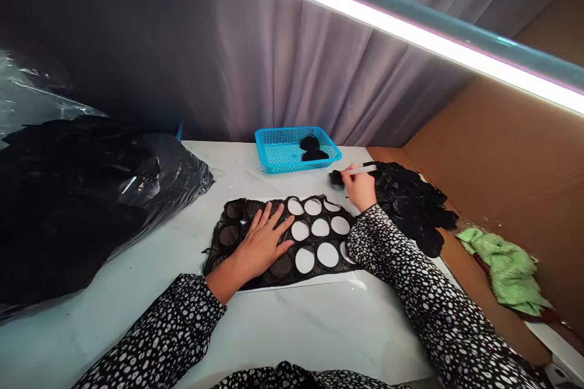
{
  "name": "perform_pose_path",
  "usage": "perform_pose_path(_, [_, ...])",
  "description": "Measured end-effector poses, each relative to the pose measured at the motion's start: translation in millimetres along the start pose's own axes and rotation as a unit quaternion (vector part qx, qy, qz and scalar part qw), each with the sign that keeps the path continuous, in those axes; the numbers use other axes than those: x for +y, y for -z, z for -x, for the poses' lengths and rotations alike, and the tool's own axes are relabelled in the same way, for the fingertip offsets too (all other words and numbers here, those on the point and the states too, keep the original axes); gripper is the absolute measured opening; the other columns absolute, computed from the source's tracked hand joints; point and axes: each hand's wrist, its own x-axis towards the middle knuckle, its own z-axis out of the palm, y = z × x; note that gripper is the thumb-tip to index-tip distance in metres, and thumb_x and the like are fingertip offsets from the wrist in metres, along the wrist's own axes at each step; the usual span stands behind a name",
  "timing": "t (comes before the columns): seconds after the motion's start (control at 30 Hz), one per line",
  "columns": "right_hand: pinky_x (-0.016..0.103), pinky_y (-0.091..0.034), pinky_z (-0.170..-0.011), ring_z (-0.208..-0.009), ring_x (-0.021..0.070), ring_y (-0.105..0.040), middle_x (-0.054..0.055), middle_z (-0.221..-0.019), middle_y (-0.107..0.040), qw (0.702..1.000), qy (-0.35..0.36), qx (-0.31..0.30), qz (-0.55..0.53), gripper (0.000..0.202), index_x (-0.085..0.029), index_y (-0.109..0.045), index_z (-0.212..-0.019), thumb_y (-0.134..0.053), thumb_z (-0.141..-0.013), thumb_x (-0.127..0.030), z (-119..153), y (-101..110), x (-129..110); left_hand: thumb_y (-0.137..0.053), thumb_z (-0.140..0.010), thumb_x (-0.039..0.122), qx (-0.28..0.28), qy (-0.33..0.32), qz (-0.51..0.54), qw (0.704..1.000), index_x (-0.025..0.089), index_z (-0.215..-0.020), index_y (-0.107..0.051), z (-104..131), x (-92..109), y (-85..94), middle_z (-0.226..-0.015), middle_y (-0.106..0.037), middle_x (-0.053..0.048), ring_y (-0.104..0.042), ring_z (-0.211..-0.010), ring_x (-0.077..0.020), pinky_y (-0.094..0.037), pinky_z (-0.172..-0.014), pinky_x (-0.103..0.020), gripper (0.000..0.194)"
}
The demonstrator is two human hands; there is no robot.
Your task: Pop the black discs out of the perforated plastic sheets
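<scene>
A black sheet [276, 279] with rows of round shapes lies on a white backing on the table. On its right side the circles are cut out and white shows through; those on the left are still filled with dark material. My left hand [258, 243] rests flat on the sheet, fingers spread. Just beyond the sheet's far right corner, my right hand [361, 188] is closed around a slim white pen-like tool [365, 169]. A small black piece [336, 178] is at the tool's left end; whether my fingers also grip it, I cannot tell.
A blue mesh basket [278, 168] at the back holds a few black round pieces [314, 155]. Black pieces are heaped [406, 200] on the right, near a green cloth [506, 264]. A large plastic bag [91, 194] of black material fills the left. A light bar [387, 21] crosses above.
</scene>
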Motion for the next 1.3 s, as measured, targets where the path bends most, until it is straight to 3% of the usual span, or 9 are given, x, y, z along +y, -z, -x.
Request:
perform_pose_path(0.1, [0.029, -0.035, -0.061, -0.059, 0.0195, -0.053, 0.004, -0.060, -0.058, 0.999, 0.024, 0.006, 0.021, 0.021, -0.021, -0.051, -0.071, -0.048, -0.091, -0.029, -10.8, 20.5, 6.7, -0.041, -0.101, 0.052, 0.011, -0.005, 0.007, 1.000, 0.022, -0.153, -0.027, 7.0, -14.0, 8.8, -0.161, -0.022, -0.012, -0.014, -0.150, -0.0306, -0.021, -0.118, -0.054, 0.062])
perform_pose_path(0.17, [0.029, -0.035, -0.062, -0.060, 0.0197, -0.054, 0.004, -0.062, -0.059, 0.997, 0.072, -0.021, 0.019, 0.020, -0.021, -0.053, -0.075, -0.048, -0.092, -0.029, -7.1, 20.9, -8.4, -0.038, -0.101, 0.053, 0.010, 0.010, -0.008, 1.000, 0.019, -0.153, -0.028, 15.5, -25.7, 13.9, -0.160, -0.026, -0.014, -0.018, -0.149, -0.0298, -0.019, -0.118, -0.055, 0.063])
perform_pose_path(0.43, [0.032, -0.042, -0.078, -0.087, 0.0227, -0.056, 0.011, -0.090, -0.065, 0.925, 0.326, -0.194, -0.021, 0.016, -0.018, -0.055, -0.088, -0.044, -0.093, -0.007, 49.1, -51.4, -106.1, -0.047, -0.098, 0.050, 0.002, 0.100, -0.083, 0.992, 0.024, -0.154, -0.028, 37.6, -22.0, 19.1, -0.163, -0.011, -0.011, -0.007, -0.150, -0.0367, -0.022, -0.112, -0.067, 0.065])
perform_pose_path(0.57, [0.030, -0.045, -0.078, -0.086, 0.0191, -0.060, 0.007, -0.094, -0.067, 0.918, 0.269, -0.224, -0.186, 0.010, -0.019, -0.056, -0.088, -0.050, -0.095, -0.016, 65.3, -71.9, -103.8, -0.053, -0.093, 0.055, -0.010, 0.143, -0.096, 0.985, 0.025, -0.154, -0.029, 42.5, -19.8, 21.2, -0.163, -0.016, -0.011, -0.014, -0.146, -0.0460, -0.027, -0.109, -0.068, 0.073])
perform_pose_path(0.7, [0.034, -0.046, -0.086, -0.095, 0.0196, -0.061, 0.007, -0.100, -0.066, 0.896, 0.220, -0.253, -0.291, 0.014, -0.019, -0.057, -0.078, -0.057, -0.091, -0.022, 62.1, -74.3, -94.1, -0.058, -0.088, 0.060, -0.008, 0.172, -0.127, 0.977, 0.030, -0.152, -0.035, 44.1, -21.8, 26.0, -0.161, -0.024, -0.008, -0.014, -0.142, -0.0557, -0.018, -0.101, -0.082, 0.074])
perform_pose_path(0.8, [0.036, -0.046, -0.089, -0.098, 0.0204, -0.061, 0.008, -0.102, -0.065, 0.883, 0.195, -0.286, -0.317, 0.014, -0.018, -0.059, -0.077, -0.060, -0.089, -0.026, 58.6, -72.3, -94.2, -0.061, -0.090, 0.052, 0.030, 0.089, -0.146, 0.985, 0.026, -0.149, -0.040, 39.6, -19.6, 28.0, -0.160, -0.025, -0.009, -0.010, -0.147, -0.0454, -0.011, -0.113, -0.071, 0.068])
perform_pose_path(0.9, [0.036, -0.046, -0.089, -0.096, 0.0204, -0.060, 0.007, -0.100, -0.063, 0.882, 0.180, -0.298, -0.317, 0.014, -0.018, -0.061, -0.078, -0.061, -0.089, -0.028, 58.3, -71.4, -96.7, -0.055, -0.095, 0.048, 0.020, 0.032, -0.115, 0.993, 0.016, -0.146, -0.045, 36.6, -18.4, 23.8, -0.157, -0.031, -0.014, -0.021, -0.147, -0.0336, -0.020, -0.118, -0.055, 0.060])
perform_pose_path(1.07, [0.037, -0.045, -0.090, -0.096, 0.0202, -0.058, 0.008, -0.100, -0.060, 0.881, 0.203, -0.302, -0.301, 0.014, -0.018, -0.062, -0.076, -0.061, -0.088, -0.025, 58.5, -71.4, -97.6, -0.051, -0.097, 0.049, -0.004, 0.065, -0.073, 0.995, 0.021, -0.146, -0.044, 40.8, -21.9, 13.9, -0.157, -0.032, -0.011, -0.025, -0.145, -0.0391, -0.025, -0.111, -0.066, 0.057])
perform_pose_path(1.3, [0.036, -0.048, -0.088, -0.095, 0.0193, -0.058, 0.007, -0.100, -0.059, 0.890, 0.232, -0.297, -0.257, 0.013, -0.018, -0.060, -0.078, -0.060, -0.090, -0.021, 59.7, -68.4, -100.9, -0.049, -0.098, 0.048, -0.013, 0.068, -0.066, 0.995, 0.021, -0.146, -0.044, 41.5, -21.5, 14.8, -0.158, -0.030, -0.010, -0.022, -0.146, -0.0386, -0.024, -0.112, -0.066, 0.055])
